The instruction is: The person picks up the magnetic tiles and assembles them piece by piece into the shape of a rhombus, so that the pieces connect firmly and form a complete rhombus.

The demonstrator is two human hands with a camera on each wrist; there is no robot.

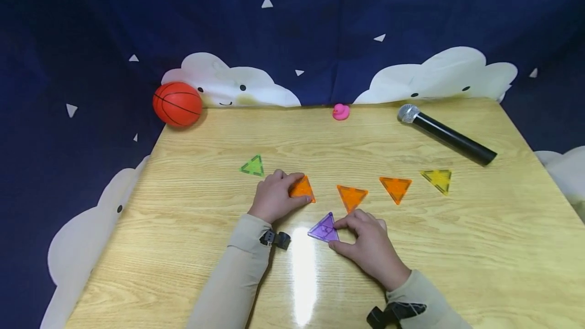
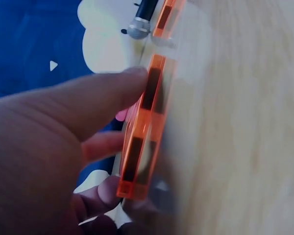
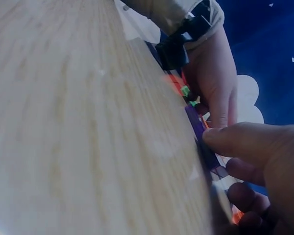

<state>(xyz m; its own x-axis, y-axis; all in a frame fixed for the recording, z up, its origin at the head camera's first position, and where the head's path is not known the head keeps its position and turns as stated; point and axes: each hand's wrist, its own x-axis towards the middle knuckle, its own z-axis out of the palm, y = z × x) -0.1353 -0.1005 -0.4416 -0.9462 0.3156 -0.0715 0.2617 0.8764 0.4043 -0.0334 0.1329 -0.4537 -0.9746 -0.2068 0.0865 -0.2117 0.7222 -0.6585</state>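
Observation:
My left hand pinches an orange triangular magnetic tile by its edges, thumb at the near corner and fingers at the top. Seen edge-on in the left wrist view, that orange tile shows dark strips inside its rim. Closer to me, my right hand holds a purple triangular magnetic tile between thumb and fingers at its right side. The right wrist view shows the purple tile edge-on, low over the wood or on it; I cannot tell which. The two held tiles are apart.
Two more orange tiles and a yellow tile lie to the right. A green tile lies beyond my left hand. Along the back are a small basketball, a pink duck and a microphone.

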